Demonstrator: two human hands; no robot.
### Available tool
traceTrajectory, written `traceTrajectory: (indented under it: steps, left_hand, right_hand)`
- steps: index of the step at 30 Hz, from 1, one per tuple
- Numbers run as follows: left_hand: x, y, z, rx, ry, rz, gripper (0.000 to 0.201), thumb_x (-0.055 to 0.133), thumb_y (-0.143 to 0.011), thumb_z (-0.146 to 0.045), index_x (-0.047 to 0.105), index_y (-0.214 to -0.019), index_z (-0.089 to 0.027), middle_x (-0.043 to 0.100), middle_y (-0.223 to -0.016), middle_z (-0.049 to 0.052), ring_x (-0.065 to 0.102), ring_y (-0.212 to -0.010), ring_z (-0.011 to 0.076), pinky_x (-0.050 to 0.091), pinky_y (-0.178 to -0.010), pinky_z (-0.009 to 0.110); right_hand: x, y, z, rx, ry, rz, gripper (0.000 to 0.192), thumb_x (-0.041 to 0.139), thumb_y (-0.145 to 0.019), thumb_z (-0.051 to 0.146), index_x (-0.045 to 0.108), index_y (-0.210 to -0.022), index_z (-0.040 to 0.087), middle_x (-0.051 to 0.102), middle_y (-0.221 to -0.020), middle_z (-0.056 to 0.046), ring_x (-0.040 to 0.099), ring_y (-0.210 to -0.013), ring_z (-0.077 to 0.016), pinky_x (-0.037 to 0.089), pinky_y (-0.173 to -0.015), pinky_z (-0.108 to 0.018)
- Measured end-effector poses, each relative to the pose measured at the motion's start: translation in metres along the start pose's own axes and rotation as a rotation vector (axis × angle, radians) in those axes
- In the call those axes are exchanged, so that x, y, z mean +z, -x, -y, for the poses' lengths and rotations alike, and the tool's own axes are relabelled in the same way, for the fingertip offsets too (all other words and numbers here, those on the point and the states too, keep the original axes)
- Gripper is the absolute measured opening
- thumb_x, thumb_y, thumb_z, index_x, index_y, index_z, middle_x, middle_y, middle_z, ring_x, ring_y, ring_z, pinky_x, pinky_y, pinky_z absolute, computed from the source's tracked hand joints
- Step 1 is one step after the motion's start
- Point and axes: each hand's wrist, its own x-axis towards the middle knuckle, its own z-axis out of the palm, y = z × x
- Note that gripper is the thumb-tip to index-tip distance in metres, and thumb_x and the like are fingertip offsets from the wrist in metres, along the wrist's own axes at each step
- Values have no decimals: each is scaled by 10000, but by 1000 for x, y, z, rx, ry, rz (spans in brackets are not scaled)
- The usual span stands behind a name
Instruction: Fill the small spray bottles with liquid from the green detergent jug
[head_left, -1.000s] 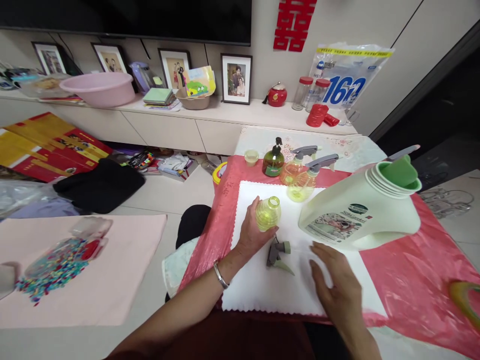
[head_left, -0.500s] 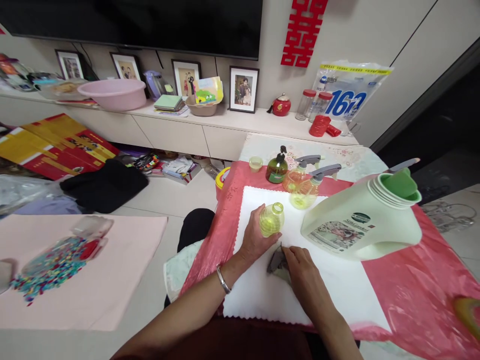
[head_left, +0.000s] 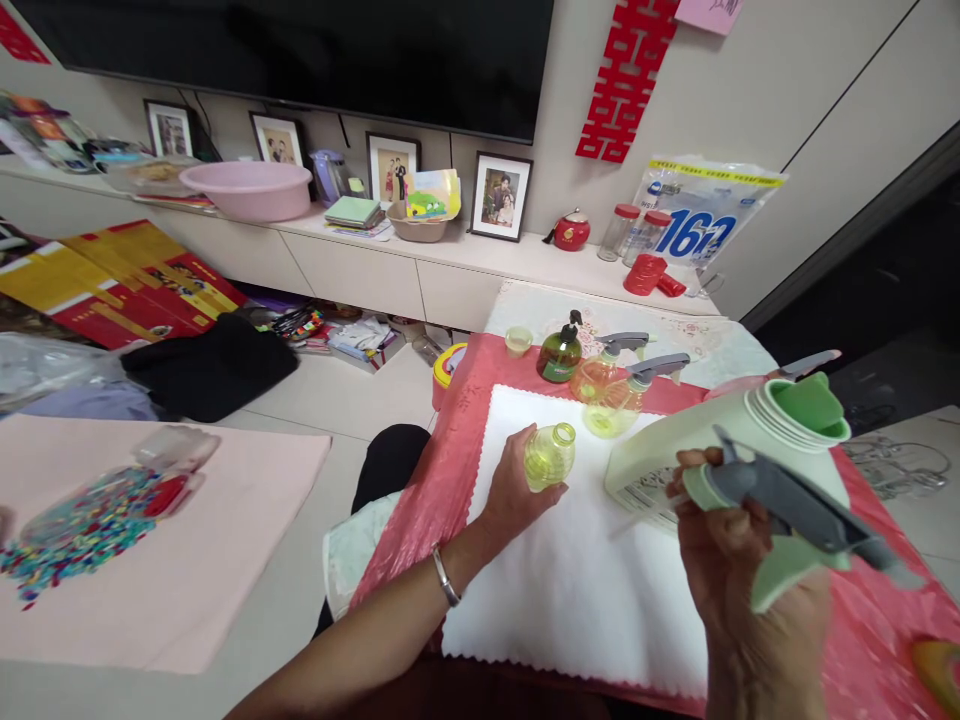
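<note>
Spray head: grey-green trigger nozzle, lifted above the white cloth, clasped in the right hand.
Small bottle: yellow-green, uncapped, upright on the cloth, left hand closed round it.
Jug: pale green, behind the spray head.

My small yellow-green bottle stands upright and uncapped near the white mat's far-left corner; my grey-green trigger sprayer head hangs lifted over its right edge.
</note>
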Motion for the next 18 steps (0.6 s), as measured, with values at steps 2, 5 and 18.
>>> traceTrajectory:
  steps: [2,5,18]
  left_hand:
    - [0,0,1,3,4,5,876,845,-677,-311,415,-1436,-233,560,-1409,132,541,-1382,365,442,-1184,583]
    - [1,-1,2,8,9,1,885,841,-666,-290,411,-1435,-214,564,-1405,143,542,-1384,369,435,-1191,590]
    - [6,-2,11,57,-28,-13,925,854,-649,-265,392,-1451,-235,554,-1421,136,539,-1378,367,429,-1191,622]
  right_hand:
    - [21,-14,10,-63,-61,-58,442,880,-770,323,704,-1167,239,625,-1231,-70,646,-1026,-174,566,-842,-265]
    - [49,-33,23,-225,-100,-132,419,872,-715,218,723,-1106,223,586,-1314,-72,629,-1133,-202,567,-814,-257]
    - [71,-51,-34,-95,7,51,379,837,-771,317,717,-1107,188,687,-1085,-74,656,-1037,-209,528,-1000,-396]
